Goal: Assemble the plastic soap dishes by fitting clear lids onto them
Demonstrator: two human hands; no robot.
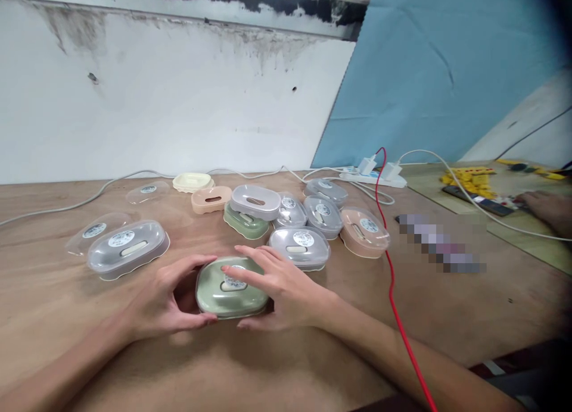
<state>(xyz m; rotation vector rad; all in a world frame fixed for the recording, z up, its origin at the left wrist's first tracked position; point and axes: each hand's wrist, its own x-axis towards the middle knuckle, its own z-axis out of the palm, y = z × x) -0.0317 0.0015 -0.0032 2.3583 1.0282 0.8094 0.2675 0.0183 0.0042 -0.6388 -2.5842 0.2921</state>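
Between my two hands is a green soap box with a clear lid and a round printed sticker. My left hand grips its left end, thumb at the near edge and fingers at the far edge. My right hand closes round the right end, with one finger lying over the lid by the sticker. Just beyond, a grey lidded soap box stands close to my right fingers. To the left of my left hand lies another grey lidded soap box, beside a loose clear lid.
Several lidded boxes, including a peach one, stand behind my hands. Open trays and cream pieces are near the wall. A red cable crosses the table's right side. A power strip and another person's hand are farther right.
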